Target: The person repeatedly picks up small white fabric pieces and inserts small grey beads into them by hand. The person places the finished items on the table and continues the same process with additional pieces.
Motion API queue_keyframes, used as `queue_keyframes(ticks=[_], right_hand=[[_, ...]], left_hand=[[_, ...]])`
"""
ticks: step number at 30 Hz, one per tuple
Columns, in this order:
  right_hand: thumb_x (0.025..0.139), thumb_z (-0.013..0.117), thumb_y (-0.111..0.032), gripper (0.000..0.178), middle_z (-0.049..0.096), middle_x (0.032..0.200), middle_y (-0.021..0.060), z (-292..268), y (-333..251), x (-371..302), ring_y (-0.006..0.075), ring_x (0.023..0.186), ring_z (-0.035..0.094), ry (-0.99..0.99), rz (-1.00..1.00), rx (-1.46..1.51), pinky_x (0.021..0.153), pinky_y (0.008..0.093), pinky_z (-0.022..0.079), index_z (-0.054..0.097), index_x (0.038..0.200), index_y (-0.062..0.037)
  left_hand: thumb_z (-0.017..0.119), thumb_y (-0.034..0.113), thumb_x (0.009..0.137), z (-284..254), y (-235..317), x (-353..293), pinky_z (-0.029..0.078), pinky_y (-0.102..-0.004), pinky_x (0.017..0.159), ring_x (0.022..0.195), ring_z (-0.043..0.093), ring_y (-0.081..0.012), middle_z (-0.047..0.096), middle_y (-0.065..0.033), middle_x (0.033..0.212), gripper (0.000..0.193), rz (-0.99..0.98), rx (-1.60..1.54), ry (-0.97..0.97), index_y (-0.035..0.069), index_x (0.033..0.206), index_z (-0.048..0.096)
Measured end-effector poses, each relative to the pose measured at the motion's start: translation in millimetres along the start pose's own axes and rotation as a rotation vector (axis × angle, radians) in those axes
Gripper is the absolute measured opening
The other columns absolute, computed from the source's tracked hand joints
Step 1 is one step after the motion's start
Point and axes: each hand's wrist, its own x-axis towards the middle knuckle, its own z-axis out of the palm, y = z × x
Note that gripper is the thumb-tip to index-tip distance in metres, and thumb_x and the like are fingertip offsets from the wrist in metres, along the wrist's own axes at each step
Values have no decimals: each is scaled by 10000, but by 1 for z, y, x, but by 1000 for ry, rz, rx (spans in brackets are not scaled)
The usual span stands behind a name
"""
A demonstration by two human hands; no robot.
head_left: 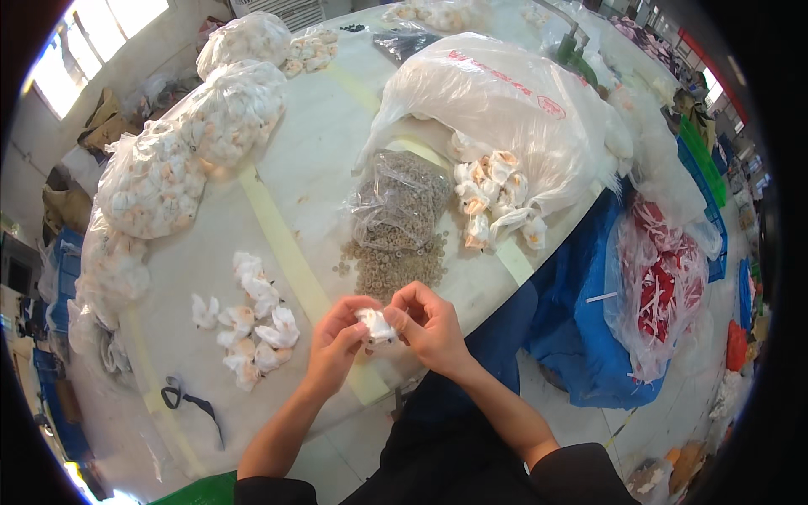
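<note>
Your left hand [335, 343] and right hand [427, 324] both pinch one small white plush toy [375, 325] between fingertips, above the near edge of the white table [320, 151]. Left: a cluster of finished plush toys [248, 324]. Ahead: loose tan rings [391, 265] spilling from a clear bag [402, 198]. Bare tabletop lies between these.

a white table [320, 143] carried a pile of small tan rings [391, 268] spilling from a clear bag [400, 198], beside a large white plastic sack [497, 105]. finished white plush pieces [248, 324] lay near black scissors [181, 396], and bulging clear bags [151, 181] lined the far edge.
</note>
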Motion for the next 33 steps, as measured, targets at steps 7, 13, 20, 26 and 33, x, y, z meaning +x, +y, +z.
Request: queue_keyframes(ticks=[7, 13, 20, 26, 33], right_hand=[[1036, 707, -220, 232, 610, 867, -41, 4, -5, 4, 20, 753, 530, -32, 15, 48, 664, 204, 429, 620, 1141, -32], [1040, 691, -201, 203, 623, 896, -40, -1, 5, 2, 21, 792, 538, 1, -31, -5, 700, 203, 435, 629, 1151, -43], [1033, 691, -163, 153, 611, 883, -42, 4, 5, 10, 19, 805, 535, 49, -16, -19, 714, 210, 439, 638, 1110, -43], [1032, 691, -160, 144, 606, 866, -47, 5, 6, 10, 20, 788, 536, 73, -25, -44, 696, 210, 439, 636, 1092, -42], [1034, 680, -173, 168, 613, 785, 10, 14, 14, 10, 64, 687, 533, 169, -117, -77, 613, 255, 438, 601, 1086, -34]], left_hand=[[621, 193, 1046, 1, 0, 1, 495, -227, 703, 858, 617, -69, 679, -11, 1023, 305, 48, 105, 37, 48, 1313, 590], [636, 136, 1037, 5, -1, 4, 509, -233, 765, 930, 622, -81, 669, -37, 1104, 339, 82, 74, 16, 26, 1350, 566], [691, 42, 978, 11, 3, 2, 510, -237, 784, 957, 618, -75, 660, -33, 1112, 399, 91, 253, 17, 17, 1356, 564], [682, 40, 982, 13, 2, 3, 502, -221, 748, 917, 616, -65, 666, -26, 1079, 392, 96, 256, 58, 22, 1358, 573], [663, 39, 980, 11, 4, 1, 494, -224, 709, 885, 608, -66, 665, -23, 1059, 362, -5, 149, 67, 46, 1333, 586]])
